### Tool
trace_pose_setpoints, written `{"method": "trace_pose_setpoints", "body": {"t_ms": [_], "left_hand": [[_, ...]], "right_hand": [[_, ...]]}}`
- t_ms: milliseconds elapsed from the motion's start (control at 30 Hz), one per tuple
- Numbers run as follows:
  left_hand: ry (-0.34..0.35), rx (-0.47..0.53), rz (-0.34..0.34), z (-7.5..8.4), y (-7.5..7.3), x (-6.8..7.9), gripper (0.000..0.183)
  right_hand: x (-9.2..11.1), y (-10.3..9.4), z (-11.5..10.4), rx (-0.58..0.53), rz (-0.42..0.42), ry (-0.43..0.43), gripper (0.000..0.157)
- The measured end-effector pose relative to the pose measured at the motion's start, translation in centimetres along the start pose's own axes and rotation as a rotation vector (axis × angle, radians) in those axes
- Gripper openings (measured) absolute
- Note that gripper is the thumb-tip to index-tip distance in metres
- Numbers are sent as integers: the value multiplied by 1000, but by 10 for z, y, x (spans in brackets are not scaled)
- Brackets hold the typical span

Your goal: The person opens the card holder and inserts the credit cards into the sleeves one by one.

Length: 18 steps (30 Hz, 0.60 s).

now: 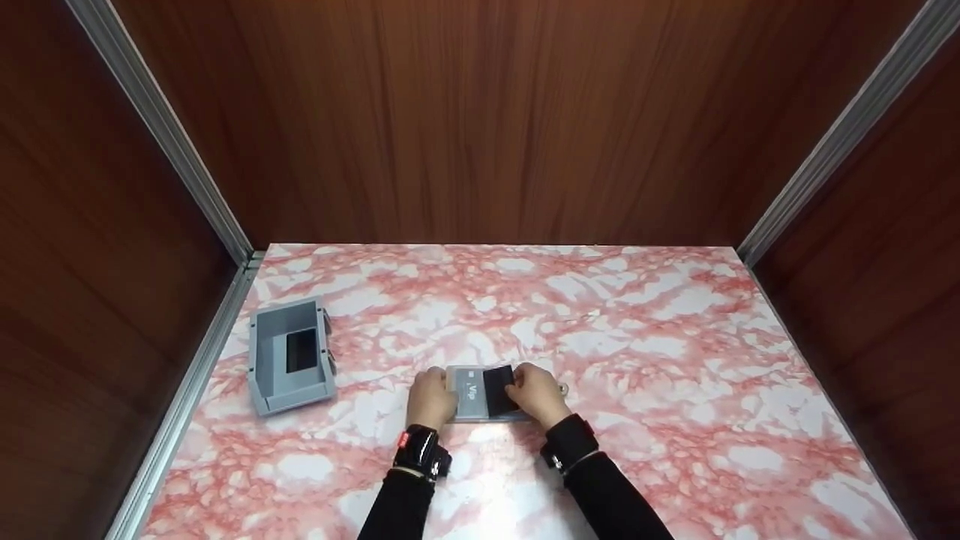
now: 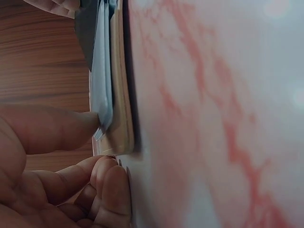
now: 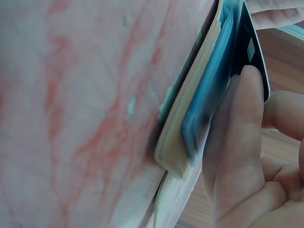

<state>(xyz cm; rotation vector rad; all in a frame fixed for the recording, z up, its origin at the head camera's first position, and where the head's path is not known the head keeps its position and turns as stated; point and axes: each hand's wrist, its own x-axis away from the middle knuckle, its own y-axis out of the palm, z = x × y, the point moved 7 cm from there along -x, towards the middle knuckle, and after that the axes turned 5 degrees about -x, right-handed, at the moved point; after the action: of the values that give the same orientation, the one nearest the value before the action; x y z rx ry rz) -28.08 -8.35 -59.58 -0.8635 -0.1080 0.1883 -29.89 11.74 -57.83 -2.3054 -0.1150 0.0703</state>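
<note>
A tan card holder (image 2: 122,95) with clear plastic sleeves (image 3: 209,90) lies on the table in front of me. A grey card (image 1: 470,397) with white "Vip" lettering shows at its left part. My left hand (image 1: 431,399) grips the holder's left end, thumb on the sleeves and the other fingers curled by the edge. Between thumb and fingers, my right hand (image 1: 538,394) pinches a black card (image 1: 499,391), which lies tilted over the right part of the holder. A small pale square marks the card's face in the right wrist view. The holder's right end is partly hidden by that hand.
At the left of the table stands a grey plastic bin (image 1: 262,364) with a black rectangular piece (image 1: 301,350) in it. A small round tab (image 1: 563,388) shows just right of my right hand. Wood-grain panels (image 1: 480,120) enclose the marbled table (image 1: 675,465) on three sides.
</note>
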Motion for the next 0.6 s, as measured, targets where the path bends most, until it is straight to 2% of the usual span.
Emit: {"method": "trace_pose_setpoints", "body": {"t_ms": [267,600], "left_hand": [[12,-4,6,1,-2,0,34],[-20,25,-23,-1,0,1,37]], "right_hand": [[0,0,-3,11,12,-32,18],[-2,4,-7,-28,-2,-97,17]]}}
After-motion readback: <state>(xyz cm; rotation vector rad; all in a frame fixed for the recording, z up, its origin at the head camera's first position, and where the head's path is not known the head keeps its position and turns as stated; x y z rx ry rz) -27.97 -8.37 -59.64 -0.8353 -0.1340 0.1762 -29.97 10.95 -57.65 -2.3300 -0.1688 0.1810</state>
